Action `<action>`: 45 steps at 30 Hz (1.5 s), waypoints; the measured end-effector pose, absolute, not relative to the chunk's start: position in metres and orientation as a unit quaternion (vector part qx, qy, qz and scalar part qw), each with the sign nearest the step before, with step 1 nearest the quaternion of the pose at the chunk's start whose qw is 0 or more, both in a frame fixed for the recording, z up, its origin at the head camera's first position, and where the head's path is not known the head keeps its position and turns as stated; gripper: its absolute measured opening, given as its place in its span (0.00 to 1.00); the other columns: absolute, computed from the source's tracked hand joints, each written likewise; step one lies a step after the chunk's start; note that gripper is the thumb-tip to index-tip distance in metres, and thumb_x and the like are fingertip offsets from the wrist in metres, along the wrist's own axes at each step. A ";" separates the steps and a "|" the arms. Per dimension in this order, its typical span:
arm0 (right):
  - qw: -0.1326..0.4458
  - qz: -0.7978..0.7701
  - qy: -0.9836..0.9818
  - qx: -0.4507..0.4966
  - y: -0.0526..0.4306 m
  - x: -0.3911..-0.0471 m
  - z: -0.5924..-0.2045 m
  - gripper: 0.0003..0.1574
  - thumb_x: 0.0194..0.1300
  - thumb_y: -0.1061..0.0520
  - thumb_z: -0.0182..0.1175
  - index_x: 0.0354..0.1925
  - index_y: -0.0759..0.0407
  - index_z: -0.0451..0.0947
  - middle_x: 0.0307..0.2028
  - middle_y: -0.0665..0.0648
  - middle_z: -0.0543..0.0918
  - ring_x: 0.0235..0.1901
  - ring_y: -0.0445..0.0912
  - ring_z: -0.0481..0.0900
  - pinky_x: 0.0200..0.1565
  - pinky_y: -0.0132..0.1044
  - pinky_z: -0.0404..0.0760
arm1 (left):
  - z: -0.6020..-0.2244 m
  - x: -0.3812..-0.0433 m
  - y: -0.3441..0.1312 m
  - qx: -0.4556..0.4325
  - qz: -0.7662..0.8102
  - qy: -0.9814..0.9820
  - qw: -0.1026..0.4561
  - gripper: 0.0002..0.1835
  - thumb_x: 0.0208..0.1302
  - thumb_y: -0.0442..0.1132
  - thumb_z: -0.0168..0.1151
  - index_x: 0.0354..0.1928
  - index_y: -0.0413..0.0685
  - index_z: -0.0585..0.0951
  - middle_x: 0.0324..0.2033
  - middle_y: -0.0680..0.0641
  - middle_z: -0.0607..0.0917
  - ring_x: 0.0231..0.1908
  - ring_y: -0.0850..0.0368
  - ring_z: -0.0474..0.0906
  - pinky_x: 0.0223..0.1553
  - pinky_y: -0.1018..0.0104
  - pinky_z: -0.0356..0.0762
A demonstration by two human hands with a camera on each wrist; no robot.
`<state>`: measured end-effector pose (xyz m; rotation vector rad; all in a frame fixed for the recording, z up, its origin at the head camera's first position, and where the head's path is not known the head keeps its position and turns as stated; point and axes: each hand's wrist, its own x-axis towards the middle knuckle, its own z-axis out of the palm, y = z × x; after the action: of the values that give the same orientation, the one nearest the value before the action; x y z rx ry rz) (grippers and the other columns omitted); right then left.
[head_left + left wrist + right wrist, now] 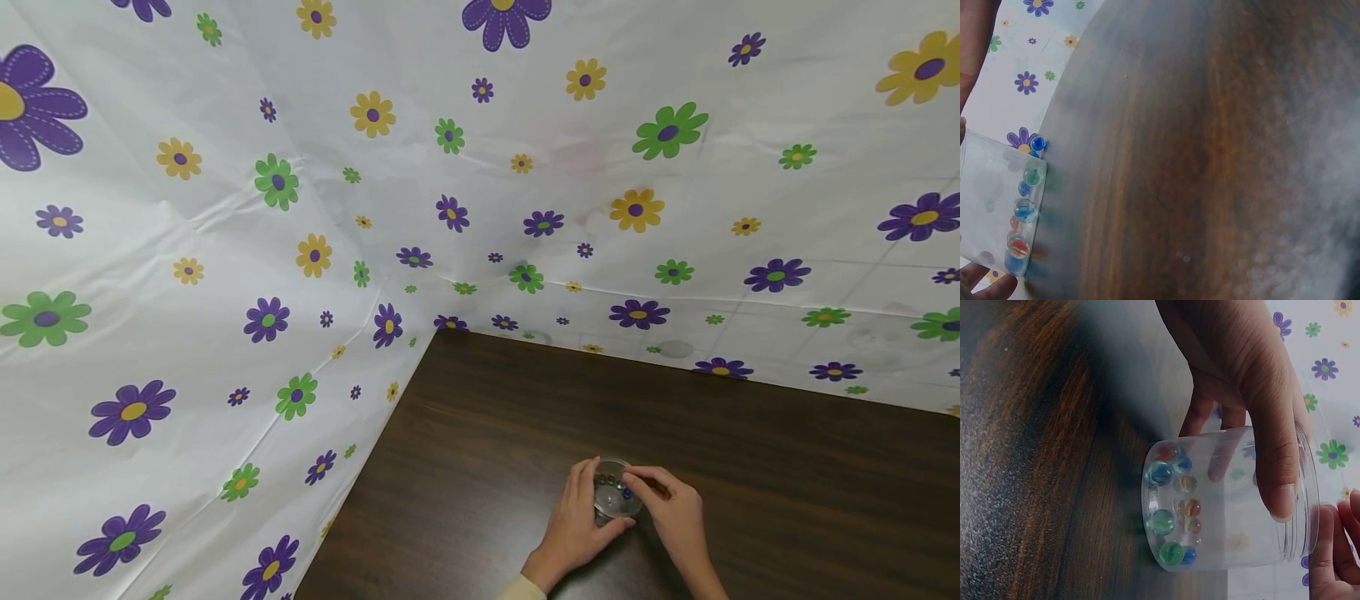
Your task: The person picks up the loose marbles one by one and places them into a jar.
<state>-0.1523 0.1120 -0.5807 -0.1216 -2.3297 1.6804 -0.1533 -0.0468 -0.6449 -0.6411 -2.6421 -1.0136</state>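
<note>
A clear plastic jar [1235, 506] stands upright on the dark table, with several glass marbles [1162, 522] in blue, green and red lying at its bottom. My left hand [573, 521] grips the jar's side; in the right wrist view its thumb [1277, 462] lies along the wall. At the top edge my right hand [675, 508] has curled fingers on a clear ring that looks like a lid [1309, 487]. Some of its fingertips are hidden. In the left wrist view a blue marble [1038, 143] shows at the jar's outline; whether it is inside I cannot tell.
The dark wood-grain table [480, 417] spreads around the jar. A white sheet with purple, green and yellow flowers [637, 208] hangs along the table's back and left edges.
</note>
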 end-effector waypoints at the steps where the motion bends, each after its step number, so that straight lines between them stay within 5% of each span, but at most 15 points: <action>1: 0.131 0.582 -0.802 -0.044 0.113 -0.152 -0.581 0.05 0.64 0.65 0.72 0.40 0.64 0.89 0.39 0.58 0.90 0.37 0.29 0.82 0.39 0.20 0.78 | -0.645 -0.153 -0.047 -0.220 -0.346 -0.904 0.122 0.48 0.67 0.60 0.68 0.77 0.42 0.59 0.66 0.46 0.68 0.61 0.55 0.74 0.55 0.59 0.79; 28: 0.144 0.602 -0.785 -0.028 0.114 -0.150 -0.585 0.06 0.63 0.68 0.71 0.41 0.67 0.88 0.37 0.54 0.90 0.37 0.29 0.83 0.39 0.21 0.79 | -0.645 -0.152 -0.046 -0.222 -0.348 -0.901 0.129 0.48 0.67 0.59 0.69 0.77 0.43 0.58 0.66 0.46 0.68 0.61 0.53 0.74 0.54 0.58 0.80; 45: 0.142 0.596 -0.787 -0.075 0.124 -0.151 -0.583 0.09 0.67 0.62 0.70 0.43 0.68 0.87 0.37 0.53 0.90 0.33 0.41 0.87 0.35 0.29 0.83 | -0.648 -0.154 -0.046 -0.226 -0.346 -0.900 0.141 0.49 0.65 0.60 0.70 0.76 0.41 0.59 0.65 0.46 0.68 0.60 0.54 0.75 0.53 0.58 0.80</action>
<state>-0.1510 0.1244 -0.5831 -0.2177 -2.2705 1.7188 -0.1542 -0.0457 -0.6478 -0.6513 -2.5968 -0.9996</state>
